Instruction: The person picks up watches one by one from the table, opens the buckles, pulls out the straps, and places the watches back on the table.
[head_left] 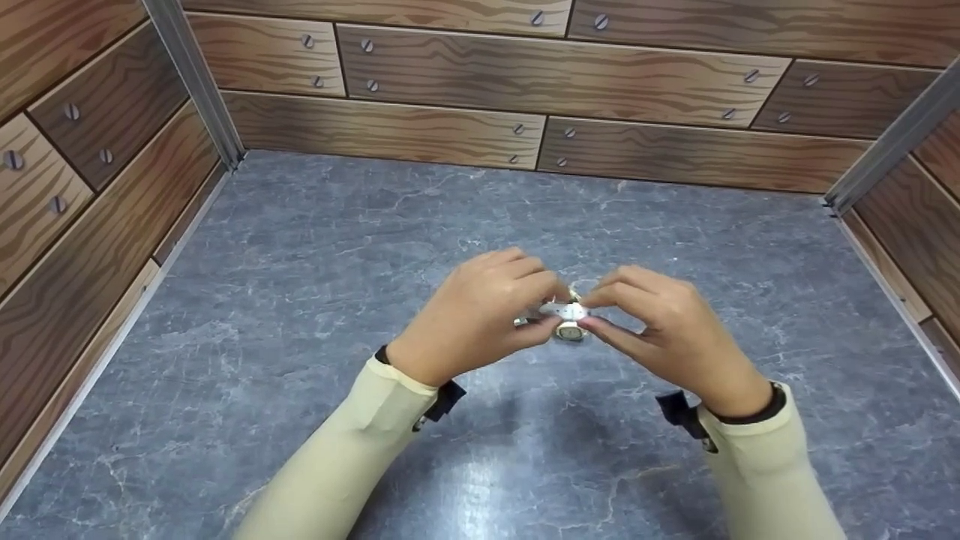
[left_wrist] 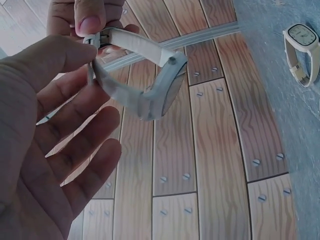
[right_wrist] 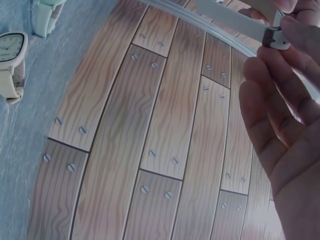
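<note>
Both hands hold a white wristwatch (head_left: 564,310) up above the table, its strap bent round into a loop. With thumb and index finger, my left hand (head_left: 484,311) pinches the strap near the buckle, its other fingers loosely spread. My right hand (head_left: 664,326) pinches the strap end at the metal buckle (right_wrist: 273,38). The held watch's case (left_wrist: 172,85) hangs at the loop's far side, its dial turned away. Just below the hands, a cream wristwatch (head_left: 570,331) lies on the table with its dial showing. Fingers partly hide the buckle.
In the right wrist view a pale mint watch (right_wrist: 47,19) lies beyond the cream one, cut off by the frame. The grey marbled table (head_left: 337,247) is bordered by wood-patterned panels (head_left: 450,75) at the back and sides, with metal corner posts (head_left: 196,82).
</note>
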